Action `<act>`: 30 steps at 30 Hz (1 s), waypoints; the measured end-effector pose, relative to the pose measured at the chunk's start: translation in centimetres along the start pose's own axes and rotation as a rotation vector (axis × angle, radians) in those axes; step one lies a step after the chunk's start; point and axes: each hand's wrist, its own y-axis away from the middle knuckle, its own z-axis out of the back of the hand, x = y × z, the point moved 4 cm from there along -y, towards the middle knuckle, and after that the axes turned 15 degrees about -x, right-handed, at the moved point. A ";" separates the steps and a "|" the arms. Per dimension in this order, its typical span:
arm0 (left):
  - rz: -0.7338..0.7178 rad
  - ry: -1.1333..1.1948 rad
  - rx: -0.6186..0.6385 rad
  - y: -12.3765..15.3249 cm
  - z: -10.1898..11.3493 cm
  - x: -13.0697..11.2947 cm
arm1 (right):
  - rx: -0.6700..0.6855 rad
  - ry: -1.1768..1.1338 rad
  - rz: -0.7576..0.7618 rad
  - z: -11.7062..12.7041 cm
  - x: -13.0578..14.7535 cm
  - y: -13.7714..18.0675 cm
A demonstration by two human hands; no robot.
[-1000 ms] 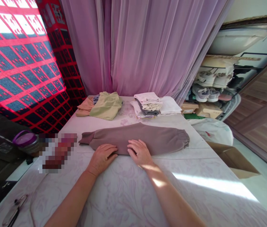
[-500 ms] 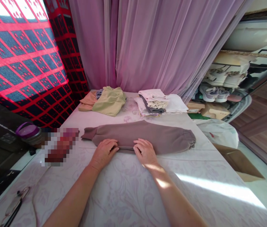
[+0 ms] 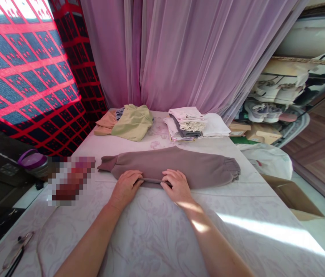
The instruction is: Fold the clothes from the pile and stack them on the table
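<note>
Brown sweatpants (image 3: 162,163) lie folded lengthwise across the table, the ribbed cuff end at the left and the gathered elastic end at the right. My left hand (image 3: 128,186) rests on their near edge, left of the middle, with thumb and fingers closed over the fabric. A short distance to the right, my right hand (image 3: 176,184) pinches the same edge, its thumb at the fold. Between both hands the near edge stands slightly raised, showing a dark gap beneath.
Behind the sweatpants sit folded green trousers (image 3: 133,123) and a stack of folded clothes (image 3: 187,123). Eyeglasses (image 3: 18,250) and a cable lie at the left front, near a blurred-out reddish thing (image 3: 73,179). A cardboard box (image 3: 292,196) stands right of the table.
The near edge of the sweatpants between my hands has lifted a little, opening a dark gap. My hands stay in nearly the same place; the view has shifted slightly.
</note>
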 end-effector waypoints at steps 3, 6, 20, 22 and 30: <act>-0.012 0.012 -0.014 0.1 0.2 -0.1 | -0.026 -0.046 -0.010 0.2 0.0 0.2; -0.028 0.027 -0.011 0.1 0.4 -0.3 | -0.021 -0.059 -0.008 0.3 0.1 0.2; -0.092 0.047 0.036 0.3 1.0 -0.5 | 0.079 -0.042 0.016 0.8 0.6 0.2; -0.094 0.043 0.056 0.4 1.1 -0.6 | 0.073 -0.051 0.033 0.9 0.5 0.3; -0.115 -0.041 0.159 0.8 0.9 -0.5 | -0.068 0.065 0.117 1.0 1.7 0.5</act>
